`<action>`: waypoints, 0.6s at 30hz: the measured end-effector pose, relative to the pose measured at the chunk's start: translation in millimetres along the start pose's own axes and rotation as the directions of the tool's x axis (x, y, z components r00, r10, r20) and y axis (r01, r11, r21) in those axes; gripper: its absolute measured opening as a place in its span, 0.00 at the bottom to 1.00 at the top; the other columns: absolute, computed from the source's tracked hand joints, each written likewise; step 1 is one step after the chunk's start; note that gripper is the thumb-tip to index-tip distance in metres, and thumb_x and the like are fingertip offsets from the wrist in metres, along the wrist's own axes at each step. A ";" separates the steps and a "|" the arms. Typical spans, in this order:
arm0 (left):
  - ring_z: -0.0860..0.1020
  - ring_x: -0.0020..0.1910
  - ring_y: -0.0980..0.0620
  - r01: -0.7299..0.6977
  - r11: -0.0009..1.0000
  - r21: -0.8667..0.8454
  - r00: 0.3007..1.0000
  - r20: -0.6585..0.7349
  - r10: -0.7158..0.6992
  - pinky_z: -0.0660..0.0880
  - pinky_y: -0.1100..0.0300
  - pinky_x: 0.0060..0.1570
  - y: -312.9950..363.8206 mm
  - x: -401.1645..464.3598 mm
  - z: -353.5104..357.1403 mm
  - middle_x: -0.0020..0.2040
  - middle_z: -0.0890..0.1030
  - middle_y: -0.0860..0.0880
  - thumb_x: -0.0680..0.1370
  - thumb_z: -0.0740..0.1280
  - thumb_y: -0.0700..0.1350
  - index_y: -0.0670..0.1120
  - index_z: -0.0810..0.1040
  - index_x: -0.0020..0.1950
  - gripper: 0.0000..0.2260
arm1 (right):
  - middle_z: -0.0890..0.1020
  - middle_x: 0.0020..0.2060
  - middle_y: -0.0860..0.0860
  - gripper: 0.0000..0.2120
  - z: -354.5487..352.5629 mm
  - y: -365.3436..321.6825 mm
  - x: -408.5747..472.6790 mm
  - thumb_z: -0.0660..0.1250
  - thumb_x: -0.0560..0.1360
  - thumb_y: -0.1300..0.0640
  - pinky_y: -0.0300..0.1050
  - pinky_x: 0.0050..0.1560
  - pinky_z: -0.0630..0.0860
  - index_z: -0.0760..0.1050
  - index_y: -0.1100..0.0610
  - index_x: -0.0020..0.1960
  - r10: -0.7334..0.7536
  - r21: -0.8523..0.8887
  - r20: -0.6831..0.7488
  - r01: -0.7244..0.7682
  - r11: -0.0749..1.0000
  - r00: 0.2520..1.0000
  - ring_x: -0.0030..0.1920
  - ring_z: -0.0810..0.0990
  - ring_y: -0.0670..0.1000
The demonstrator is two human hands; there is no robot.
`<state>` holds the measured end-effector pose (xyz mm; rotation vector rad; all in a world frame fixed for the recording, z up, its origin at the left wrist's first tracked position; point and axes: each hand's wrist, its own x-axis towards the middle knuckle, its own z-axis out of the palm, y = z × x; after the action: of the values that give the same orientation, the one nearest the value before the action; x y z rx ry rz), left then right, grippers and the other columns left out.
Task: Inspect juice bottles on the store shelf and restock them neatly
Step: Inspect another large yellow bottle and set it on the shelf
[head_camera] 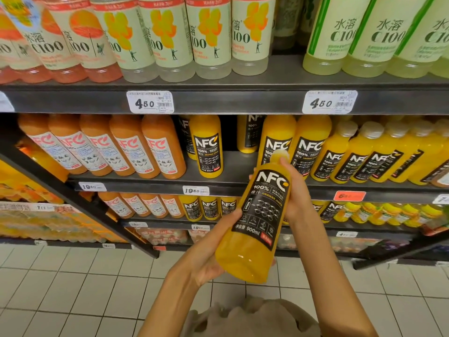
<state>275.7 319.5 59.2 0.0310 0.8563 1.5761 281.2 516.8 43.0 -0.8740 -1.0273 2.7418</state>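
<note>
A person holds one orange juice bottle (257, 220) in both hands, in front of the middle shelf (218, 183) and just below its edge. The bottle is clear plastic filled with opaque yellow-orange juice, with a black label reading NFC, 100%, orange juice and 900ml facing the camera. Its long axis is tilted: the base is near and low to the left, and the cap end points up, away and slightly right toward the shelf. The cap itself is blurred.

The left hand (206, 259) cups the lower body from the left, fingers wrapped round behind it and the thumb lying along the label's edge. The right hand (295, 190) grips the shoulder from the right, fingers curled round the far side with fingertips showing at the label's upper left and the thumb up near the neck.

On the middle shelf, a matching NFC bottle (210, 147) stands upright to the left with a bare gap of shelf beside it, and more stand behind the held one. Left of those is a row of darker orange bottles with white labels (126, 147). To the right stand smaller yellow bottles with white caps (359, 154). The upper shelf carries C100 bottles (211, 37) with pale, pink and greenish drinks above white price tags (150, 102) marked 4.50. A white tiled floor (73, 288) lies below.
</note>
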 end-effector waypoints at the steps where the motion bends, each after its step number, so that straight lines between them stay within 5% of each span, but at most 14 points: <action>1: 0.79 0.55 0.38 -0.023 0.998 0.059 1.000 -0.019 0.024 0.79 0.45 0.52 0.2 2.2 -2.8 0.61 0.78 0.37 0.64 0.73 0.63 0.46 0.71 0.68 0.38 | 0.83 0.44 0.59 0.24 0.9 -2.5 -1.2 0.63 0.75 0.42 0.52 0.49 0.79 0.76 0.63 0.56 -0.042 -0.008 0.012 0.042 0.999 0.999 0.43 0.83 0.56; 4: 0.80 0.55 0.43 -0.086 0.980 0.181 0.992 -0.081 0.102 0.77 0.47 0.56 -0.6 9.6 -13.8 0.60 0.80 0.41 0.71 0.61 0.63 0.50 0.73 0.66 0.27 | 0.84 0.46 0.57 0.18 8.3 -7.8 -7.4 0.65 0.74 0.43 0.51 0.49 0.80 0.79 0.58 0.48 -0.183 -0.024 0.073 0.185 0.982 0.980 0.46 0.83 0.56; 9: 0.81 0.56 0.50 -0.217 0.910 0.353 0.962 -0.084 0.262 0.78 0.60 0.50 -0.2 11.9 -22.2 0.57 0.82 0.49 0.69 0.67 0.66 0.56 0.80 0.59 0.23 | 0.82 0.54 0.59 0.15 18.8 -11.8 -27.2 0.66 0.71 0.43 0.58 0.59 0.75 0.80 0.52 0.49 -0.288 -0.217 0.154 0.317 0.923 0.945 0.54 0.81 0.60; 11: 0.79 0.59 0.48 -0.252 0.877 0.409 0.945 -0.090 0.314 0.77 0.58 0.53 -2.6 14.5 -28.5 0.60 0.80 0.47 0.69 0.67 0.67 0.54 0.78 0.62 0.27 | 0.82 0.53 0.60 0.15 23.5 -12.9 -34.3 0.67 0.71 0.43 0.61 0.60 0.75 0.79 0.54 0.49 -0.309 -0.249 0.137 0.334 0.909 0.941 0.56 0.80 0.63; 14: 0.77 0.61 0.50 -0.255 0.808 0.532 0.923 -0.117 0.368 0.76 0.55 0.59 -8.5 20.6 -33.3 0.61 0.80 0.49 0.67 0.64 0.71 0.51 0.72 0.66 0.35 | 0.84 0.48 0.58 0.14 32.8 -15.4 -42.1 0.67 0.71 0.45 0.60 0.56 0.76 0.79 0.56 0.47 -0.391 -0.229 0.138 0.413 0.881 0.910 0.52 0.81 0.62; 18: 0.80 0.52 0.63 -0.212 0.754 0.622 0.905 -0.165 0.391 0.77 0.70 0.48 -0.1 26.8 -25.3 0.50 0.83 0.61 0.73 0.47 0.67 0.58 0.74 0.57 0.24 | 0.84 0.47 0.56 0.13 41.3 -19.8 -52.3 0.70 0.71 0.46 0.55 0.48 0.79 0.80 0.56 0.46 -0.502 -0.207 0.258 0.555 0.806 0.825 0.50 0.82 0.60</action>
<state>257.6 330.2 29.0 0.4242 1.6290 1.5700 300.1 494.2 106.0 -0.2664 -1.4520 2.2590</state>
